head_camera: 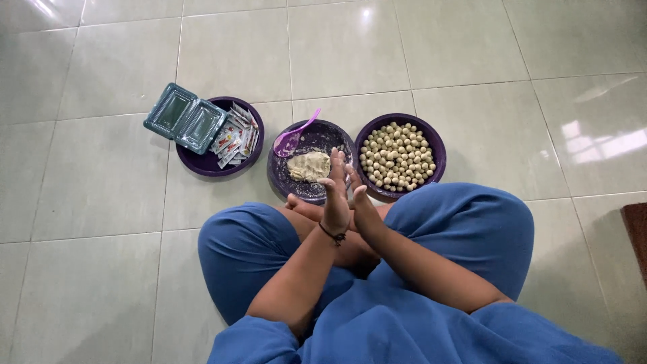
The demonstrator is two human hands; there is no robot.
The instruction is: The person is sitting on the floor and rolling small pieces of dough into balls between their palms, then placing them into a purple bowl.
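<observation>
I sit cross-legged on a tiled floor in blue clothes. My left hand (pixel 335 192) and my right hand (pixel 360 202) are pressed palm to palm over my lap, fingers straight; whatever lies between the palms is hidden. Just beyond them stands a purple bowl (pixel 330 138) holding a lump of pale dough (pixel 309 166) and a purple plastic spoon (pixel 294 137). To its right a second purple bowl (pixel 431 138) is filled with several small pale dough balls (pixel 396 156).
At the left a third purple bowl (pixel 202 164) holds several small sachets (pixel 236 138), with a clear green-tinted hinged plastic container (pixel 185 118) resting on its rim. A dark mat edge (pixel 635 232) shows at the right. Glossy floor tiles surround everything.
</observation>
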